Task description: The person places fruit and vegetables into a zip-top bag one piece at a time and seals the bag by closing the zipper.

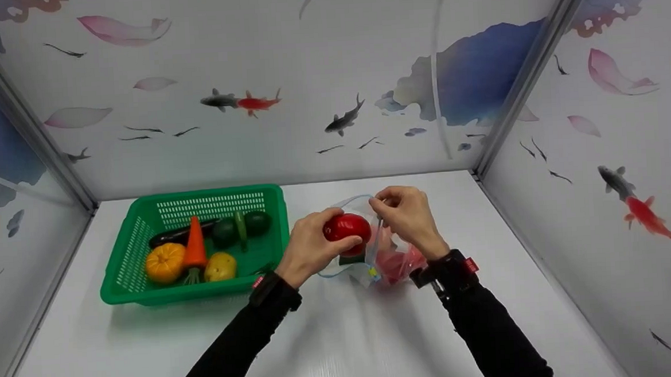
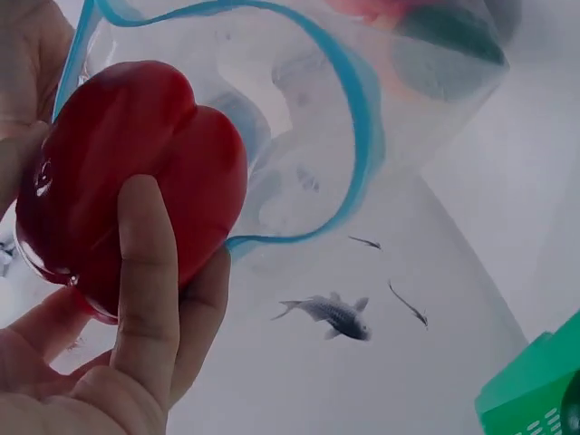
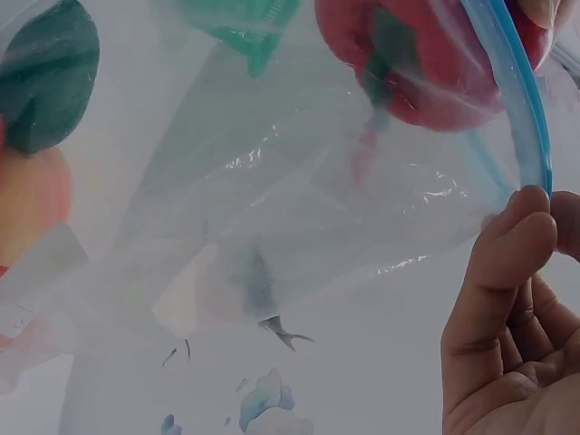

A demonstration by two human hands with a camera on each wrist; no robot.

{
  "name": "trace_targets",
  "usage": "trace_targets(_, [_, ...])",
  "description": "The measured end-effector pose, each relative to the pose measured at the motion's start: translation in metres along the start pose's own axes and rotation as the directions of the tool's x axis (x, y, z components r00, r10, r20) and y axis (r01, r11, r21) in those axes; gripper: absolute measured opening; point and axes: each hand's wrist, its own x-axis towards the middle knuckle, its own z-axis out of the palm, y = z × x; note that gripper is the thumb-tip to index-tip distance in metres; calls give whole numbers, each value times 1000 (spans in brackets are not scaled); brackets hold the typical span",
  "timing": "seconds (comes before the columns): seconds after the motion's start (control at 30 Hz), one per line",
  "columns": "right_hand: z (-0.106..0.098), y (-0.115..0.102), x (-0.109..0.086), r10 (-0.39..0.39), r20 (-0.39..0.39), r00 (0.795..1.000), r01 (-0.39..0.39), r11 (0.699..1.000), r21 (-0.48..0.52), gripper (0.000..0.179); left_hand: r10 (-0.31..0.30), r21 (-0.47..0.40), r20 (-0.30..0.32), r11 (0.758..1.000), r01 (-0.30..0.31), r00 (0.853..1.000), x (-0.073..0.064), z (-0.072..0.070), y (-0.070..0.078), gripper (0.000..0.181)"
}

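HEAD: left hand is gripping a glossy red bell pepper at the left, open end of a clear plastic bag | LEFT WRIST: slick surface is maybe inviting a slip | RIGHT WRIST: right hand is pinching the blue rim; slackening could be collapsing it

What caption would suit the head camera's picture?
Left hand holds a red pepper by the clear bag the right hand pinches.

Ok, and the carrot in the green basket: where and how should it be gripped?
Probably from above, pinching across the middle of the carrot, just behind the orange pumpkin and yellow potato. Those flank its thick leafy end, while its body tapers toward the far side of the basket.
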Motion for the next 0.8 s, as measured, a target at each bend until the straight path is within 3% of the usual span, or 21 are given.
trace_targets(0.13, [1,-1,1,10,-13,1000,-10,1000,4,17,-8,7,4,1000,8,1000,1,9,5,57])
trace_targets(0.37, [6,-2,2,13,-7,1000,-13,1000,19,18,-110,13,63,994,110,992,5,26,9,55])
trace_targets(0.57, [7,-3,3,5,8,1000,-6,1000,18,16,-129,78,85,989,122,988,12,40,10,52])
trace_targets(0.8, [5,-6,2,-20,-6,1000,20,1000,-3,15,-156,120,164,983,137,974,24,55,10,41])
